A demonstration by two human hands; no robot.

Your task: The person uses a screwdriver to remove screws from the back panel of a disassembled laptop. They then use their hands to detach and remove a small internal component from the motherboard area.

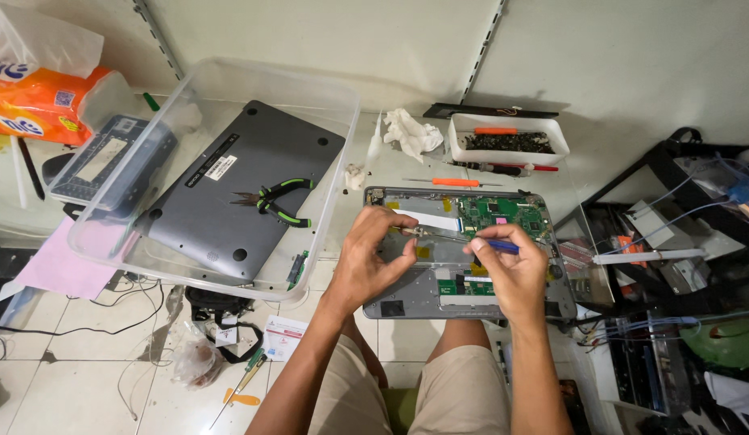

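Open laptop (seemingly touched) lies under left hand, right hand.

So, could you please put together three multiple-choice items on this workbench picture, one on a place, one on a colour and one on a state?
1. Where do the green-handled pliers lie?
A. On the grey laptop cover in the clear plastic bin
B. In the white tray
C. On the floor

2. What colour is the handle of the tool in the right hand?
A. Orange
B. Blue
C. Green

3. In what state is the laptop under the hands?
A. Shut
B. Opened, circuit board bare
C. Wrapped in plastic

Answers: 1 A, the pliers rest on the cover inside the bin. 2 B, a blue handle shows between the fingers. 3 B, the green circuit board is in plain view while the left hand pinches a small part.
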